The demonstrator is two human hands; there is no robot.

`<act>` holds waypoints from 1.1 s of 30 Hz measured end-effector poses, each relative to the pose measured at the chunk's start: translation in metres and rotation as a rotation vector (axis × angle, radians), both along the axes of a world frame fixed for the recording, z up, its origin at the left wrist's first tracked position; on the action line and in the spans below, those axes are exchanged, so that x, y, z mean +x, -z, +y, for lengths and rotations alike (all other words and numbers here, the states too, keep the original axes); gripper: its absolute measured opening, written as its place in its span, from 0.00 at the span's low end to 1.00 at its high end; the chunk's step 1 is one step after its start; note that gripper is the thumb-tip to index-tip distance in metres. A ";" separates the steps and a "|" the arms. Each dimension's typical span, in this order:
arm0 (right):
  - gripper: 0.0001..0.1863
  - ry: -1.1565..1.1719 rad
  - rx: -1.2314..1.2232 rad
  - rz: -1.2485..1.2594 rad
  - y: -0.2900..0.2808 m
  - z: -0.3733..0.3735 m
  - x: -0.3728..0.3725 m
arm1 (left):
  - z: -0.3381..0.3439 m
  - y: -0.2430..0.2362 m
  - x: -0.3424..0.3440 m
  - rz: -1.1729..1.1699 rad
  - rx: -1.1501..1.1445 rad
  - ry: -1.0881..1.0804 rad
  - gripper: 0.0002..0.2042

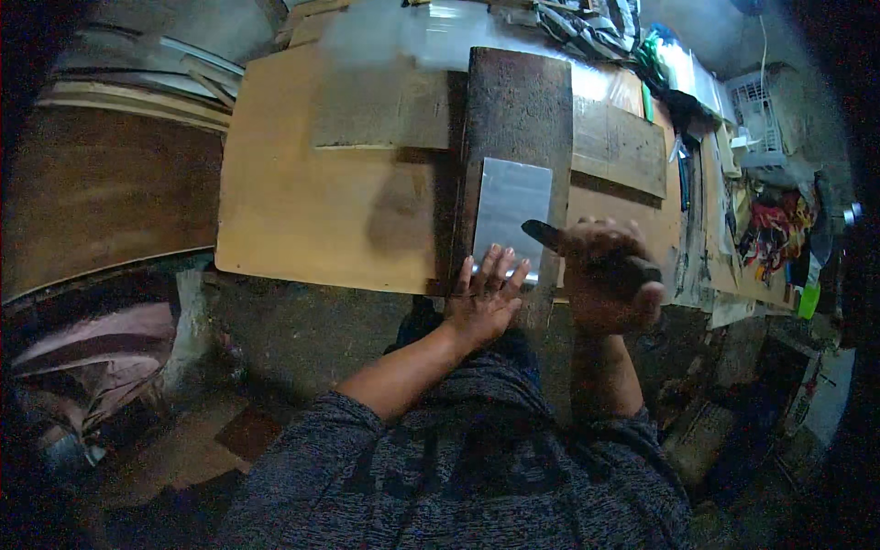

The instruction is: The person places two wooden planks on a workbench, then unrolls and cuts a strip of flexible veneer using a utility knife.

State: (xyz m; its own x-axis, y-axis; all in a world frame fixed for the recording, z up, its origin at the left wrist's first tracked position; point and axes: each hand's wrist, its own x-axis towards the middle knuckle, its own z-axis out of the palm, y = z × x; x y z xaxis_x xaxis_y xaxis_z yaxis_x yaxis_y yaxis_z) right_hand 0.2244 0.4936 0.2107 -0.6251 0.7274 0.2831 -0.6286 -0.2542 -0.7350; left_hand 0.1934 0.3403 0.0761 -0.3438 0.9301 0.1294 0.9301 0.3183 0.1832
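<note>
A flat grey rectangular plate (515,206), metallic in sheen, lies on a long dark wooden board (519,101). Across the near end of the plate my left hand (484,301) rests flat, fingers spread. My right hand (612,275) is raised just right of the plate, smeared by motion. Its fingers are wrapped round a dark tool (543,235). The tool's rounded, blade-like end sticks out to the left, over the plate's right edge. A dark, thick part shows by the thumb; most of the tool's middle is hidden in the fist.
Under the board is a tan tabletop (321,220) with a rounded near-left corner. Smaller wooden panels (619,151) lie beside the board. At the right are a white plastic basket (756,115) and a heap of colourful cloth or cords (779,229). A brown panel (110,192) stands left.
</note>
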 end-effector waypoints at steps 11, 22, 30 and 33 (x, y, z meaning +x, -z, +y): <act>0.32 -0.019 0.036 -0.056 0.031 0.021 0.012 | -0.001 0.000 0.000 -0.044 -0.034 0.011 0.35; 0.32 0.027 -0.011 0.017 0.016 0.001 0.012 | -0.023 -0.009 0.006 -0.092 -0.069 0.047 0.38; 0.34 -0.079 0.107 -0.057 -0.015 -0.039 -0.010 | -0.026 -0.003 0.010 -0.164 -0.009 0.017 0.37; 0.34 -0.113 0.025 0.008 -0.012 -0.041 -0.015 | -0.028 0.006 0.014 -0.162 -0.023 0.014 0.37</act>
State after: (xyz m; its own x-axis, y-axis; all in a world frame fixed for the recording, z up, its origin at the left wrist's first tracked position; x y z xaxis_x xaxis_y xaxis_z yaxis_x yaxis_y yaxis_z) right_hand 0.2090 0.4529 0.2225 -0.7003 0.6454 0.3051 -0.6028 -0.3056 -0.7370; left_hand 0.2075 0.3121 0.0704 -0.3450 0.9372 0.0520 0.8936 0.3110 0.3237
